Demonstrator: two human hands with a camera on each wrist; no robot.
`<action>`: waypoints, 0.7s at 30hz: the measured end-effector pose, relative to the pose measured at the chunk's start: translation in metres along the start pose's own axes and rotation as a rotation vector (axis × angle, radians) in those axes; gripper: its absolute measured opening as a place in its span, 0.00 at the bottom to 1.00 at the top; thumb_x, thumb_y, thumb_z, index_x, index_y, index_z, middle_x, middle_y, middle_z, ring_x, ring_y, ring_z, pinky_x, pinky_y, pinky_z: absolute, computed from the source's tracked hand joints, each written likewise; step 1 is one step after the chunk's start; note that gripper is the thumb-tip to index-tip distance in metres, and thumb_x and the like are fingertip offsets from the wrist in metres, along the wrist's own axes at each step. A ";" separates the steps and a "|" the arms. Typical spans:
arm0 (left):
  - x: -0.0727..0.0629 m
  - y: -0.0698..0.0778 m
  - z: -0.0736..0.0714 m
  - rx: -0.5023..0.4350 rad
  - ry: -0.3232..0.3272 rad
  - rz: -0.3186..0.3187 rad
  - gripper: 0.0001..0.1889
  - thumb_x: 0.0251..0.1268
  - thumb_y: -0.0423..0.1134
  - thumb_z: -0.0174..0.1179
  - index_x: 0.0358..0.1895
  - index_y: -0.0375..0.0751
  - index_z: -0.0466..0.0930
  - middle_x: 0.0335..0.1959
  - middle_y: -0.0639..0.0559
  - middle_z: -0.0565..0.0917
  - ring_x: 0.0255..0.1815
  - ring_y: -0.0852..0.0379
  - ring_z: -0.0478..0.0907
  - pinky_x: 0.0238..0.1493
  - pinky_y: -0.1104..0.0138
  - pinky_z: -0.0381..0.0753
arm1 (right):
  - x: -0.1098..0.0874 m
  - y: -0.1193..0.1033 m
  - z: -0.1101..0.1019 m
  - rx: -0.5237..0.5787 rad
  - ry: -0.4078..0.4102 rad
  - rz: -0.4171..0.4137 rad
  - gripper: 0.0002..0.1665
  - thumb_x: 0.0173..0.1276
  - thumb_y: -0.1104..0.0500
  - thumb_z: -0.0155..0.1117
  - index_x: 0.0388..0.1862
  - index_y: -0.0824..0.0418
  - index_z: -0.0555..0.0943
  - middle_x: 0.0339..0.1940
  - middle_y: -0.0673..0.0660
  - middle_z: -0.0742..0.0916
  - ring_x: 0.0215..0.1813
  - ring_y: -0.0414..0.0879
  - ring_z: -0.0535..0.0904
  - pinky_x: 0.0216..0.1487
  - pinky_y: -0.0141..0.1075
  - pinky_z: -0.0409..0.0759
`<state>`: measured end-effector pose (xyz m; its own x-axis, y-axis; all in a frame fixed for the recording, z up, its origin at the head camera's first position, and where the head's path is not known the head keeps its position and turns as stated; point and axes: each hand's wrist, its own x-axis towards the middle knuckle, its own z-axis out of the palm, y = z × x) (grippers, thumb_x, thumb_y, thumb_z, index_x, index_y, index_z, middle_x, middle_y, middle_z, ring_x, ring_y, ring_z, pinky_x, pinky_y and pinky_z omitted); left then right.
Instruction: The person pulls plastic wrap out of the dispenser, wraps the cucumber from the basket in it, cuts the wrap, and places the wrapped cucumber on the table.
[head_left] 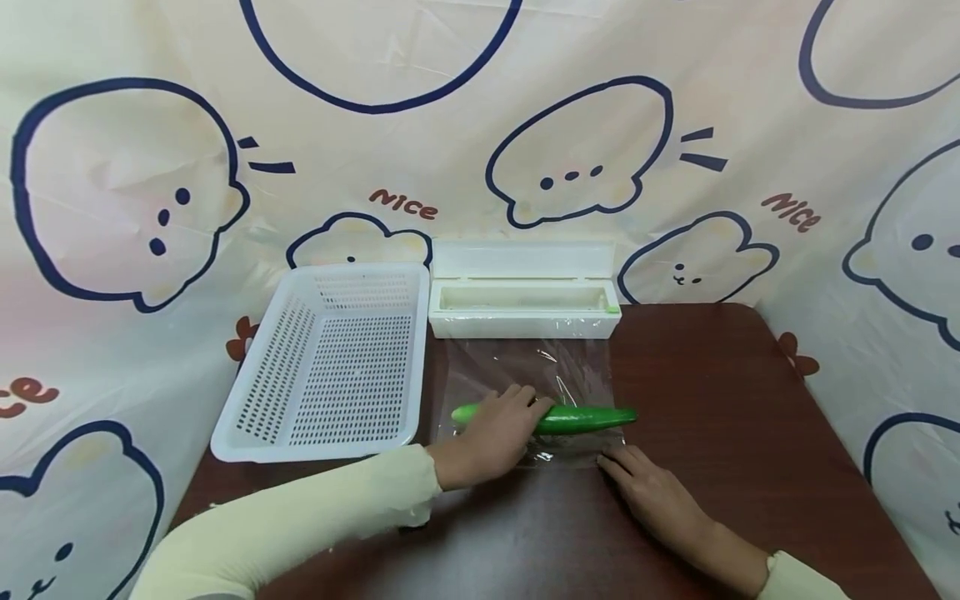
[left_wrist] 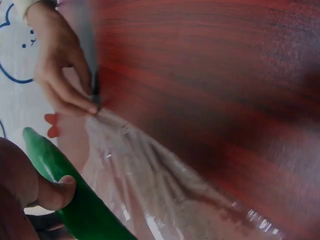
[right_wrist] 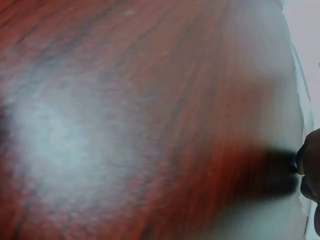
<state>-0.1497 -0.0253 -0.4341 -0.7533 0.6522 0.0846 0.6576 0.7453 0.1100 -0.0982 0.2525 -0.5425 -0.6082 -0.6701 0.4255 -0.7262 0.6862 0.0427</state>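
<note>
In the head view a green cucumber (head_left: pixel 588 419) lies crosswise over a sheet of clear plastic wrap (head_left: pixel 517 364). My left hand (head_left: pixel 501 435) grips it left of its middle, and the left wrist view shows the thumb (left_wrist: pixel 61 192) along its side. My right hand (head_left: pixel 658 500) is at the near right corner of the wrap. There it pinches the film's edge between thumb and fingers, as the left wrist view shows; the film (left_wrist: pixel 150 185) is creased from that corner. Only dark fingertips (right_wrist: pixel 309 172) of the right hand enter the right wrist view.
A white wrap dispenser box (head_left: pixel 525 325) stands behind the sheet with its lid raised, and the film runs out from its front. Left of it is a white perforated basket (head_left: pixel 225 446). The brown table (head_left: pixel 697 375) meets a patterned cloth (head_left: pixel 450 150) behind and at both sides.
</note>
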 end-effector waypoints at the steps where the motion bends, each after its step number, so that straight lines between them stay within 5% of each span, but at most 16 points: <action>1: 0.001 0.000 0.004 0.010 0.002 -0.003 0.27 0.61 0.29 0.64 0.65 0.47 0.77 0.48 0.52 0.82 0.49 0.55 0.79 0.41 0.61 0.79 | 0.001 0.001 0.000 -0.004 0.004 0.001 0.42 0.86 0.55 0.16 0.53 0.66 0.85 0.51 0.60 0.85 0.52 0.52 0.82 0.38 0.35 0.86; 9: 0.005 0.000 0.032 0.039 -0.023 -0.052 0.30 0.60 0.26 0.62 0.67 0.49 0.76 0.51 0.50 0.81 0.53 0.53 0.77 0.44 0.61 0.75 | 0.000 0.001 0.002 -0.012 0.013 0.010 0.41 0.87 0.55 0.18 0.53 0.67 0.85 0.52 0.61 0.85 0.53 0.52 0.83 0.40 0.36 0.87; 15: 0.004 -0.005 0.043 0.053 0.002 -0.074 0.29 0.56 0.28 0.65 0.64 0.47 0.78 0.46 0.50 0.81 0.50 0.52 0.78 0.44 0.59 0.76 | -0.002 0.000 0.003 0.007 0.068 0.009 0.37 0.87 0.56 0.25 0.50 0.66 0.86 0.49 0.59 0.86 0.50 0.50 0.83 0.37 0.34 0.86; 21: 0.006 -0.006 0.049 0.070 -0.039 -0.066 0.31 0.59 0.31 0.67 0.69 0.48 0.76 0.51 0.49 0.82 0.53 0.51 0.79 0.47 0.57 0.79 | -0.001 0.001 0.001 0.039 0.068 0.005 0.34 0.88 0.54 0.28 0.51 0.66 0.85 0.49 0.59 0.85 0.51 0.49 0.83 0.42 0.36 0.86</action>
<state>-0.1577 -0.0195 -0.4829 -0.7951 0.6051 0.0405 0.6064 0.7939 0.0449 -0.0986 0.2539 -0.5444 -0.5894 -0.6453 0.4861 -0.7362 0.6768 0.0058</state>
